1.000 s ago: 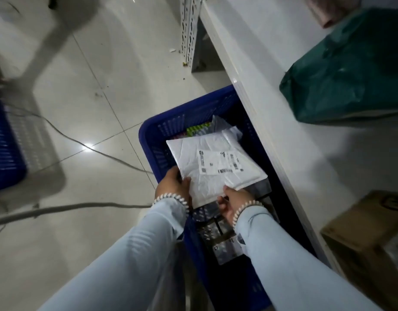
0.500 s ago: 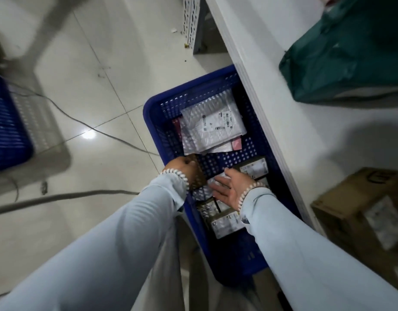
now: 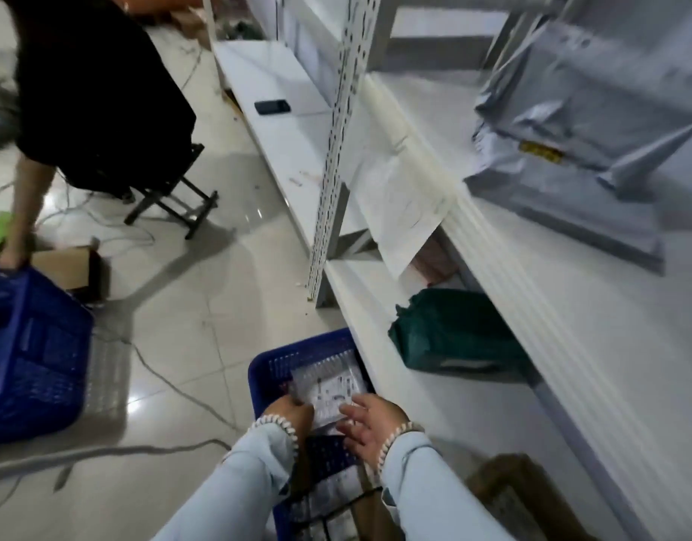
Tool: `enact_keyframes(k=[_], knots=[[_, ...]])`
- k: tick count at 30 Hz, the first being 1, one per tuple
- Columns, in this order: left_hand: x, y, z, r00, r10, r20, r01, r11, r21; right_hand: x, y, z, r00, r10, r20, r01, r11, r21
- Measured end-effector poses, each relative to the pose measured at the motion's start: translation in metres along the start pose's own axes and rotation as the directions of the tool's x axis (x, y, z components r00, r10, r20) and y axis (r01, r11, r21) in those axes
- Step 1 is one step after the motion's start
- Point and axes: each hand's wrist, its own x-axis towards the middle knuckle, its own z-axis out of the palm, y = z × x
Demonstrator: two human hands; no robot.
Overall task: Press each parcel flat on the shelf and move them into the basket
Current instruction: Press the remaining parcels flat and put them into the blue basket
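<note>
1. We reach both sleeved arms down into the blue basket (image 3: 264, 378) on the floor beside the lower shelf (image 3: 375, 306).
2. Our left hand (image 3: 291, 413) sits at the near left edge of the white parcel (image 3: 329, 392); its fingers curl toward that edge, but blur keeps us from telling whether they grip it.
3. Our right hand (image 3: 370, 421) hovers over the parcel's near right corner, fingers spread and relaxed, holding nothing.
4. The parcel lies label-up inside the basket, toward its far end.
5. A green parcel (image 3: 453, 329) rests on the lower shelf; a grey parcel (image 3: 594, 107) sits on the upper shelf (image 3: 571, 306).
6. At left, another person's hand (image 3: 10, 253) holds a second basket (image 3: 32, 353).
</note>
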Motion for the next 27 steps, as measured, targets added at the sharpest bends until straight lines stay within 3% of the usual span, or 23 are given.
enact_keyframes(k=[10, 13, 14, 16, 18, 19, 20, 22, 24, 27], knots=[[-0.118, 0.154, -0.031, 0.935, 0.31, -0.172, -0.339, 0.925, -0.172, -0.17, -0.122, -0.009, 0.926, -0.361, 0.11, 0.365, 0.931, -0.024], [-0.147, 0.197, -0.04, 0.908, 0.38, -0.175, -0.411, 0.89, -0.197, -0.213, -0.156, -0.027, 0.884, -0.468, 0.008, 0.467, 0.88, -0.089], [-0.153, 0.204, -0.041, 0.904, 0.393, -0.17, -0.421, 0.889, -0.182, -0.22, -0.165, -0.034, 0.846, -0.53, -0.064, 0.516, 0.842, -0.156], [-0.167, 0.225, -0.043, 0.886, 0.432, -0.168, -0.453, 0.884, -0.115, -0.231, -0.188, -0.058, 0.656, -0.721, -0.223, 0.597, 0.676, -0.432], [-0.173, 0.241, -0.047, 0.862, 0.479, -0.165, -0.495, 0.866, -0.072, -0.235, -0.209, -0.081, 0.368, -0.882, -0.295, 0.455, 0.447, -0.77], [-0.174, 0.247, -0.049, 0.853, 0.497, -0.16, -0.509, 0.859, -0.045, -0.236, -0.216, -0.092, 0.297, -0.914, -0.276, 0.355, 0.373, -0.857], [-0.172, 0.252, -0.052, 0.842, 0.515, -0.162, -0.524, 0.852, -0.015, -0.235, -0.223, -0.099, 0.27, -0.928, -0.255, 0.273, 0.328, -0.904], [-0.163, 0.261, -0.058, 0.814, 0.549, -0.19, -0.554, 0.832, 0.028, -0.232, -0.231, -0.109, 0.337, -0.915, -0.221, 0.142, 0.281, -0.949], [-0.157, 0.271, -0.063, 0.801, 0.55, -0.236, -0.55, 0.832, 0.073, -0.222, -0.238, -0.115, 0.408, -0.884, -0.229, 0.111, 0.297, -0.948], [-0.159, 0.282, -0.065, 0.776, 0.571, -0.269, -0.558, 0.82, 0.128, -0.209, -0.243, -0.119, 0.458, -0.816, -0.353, 0.186, 0.477, -0.859]])
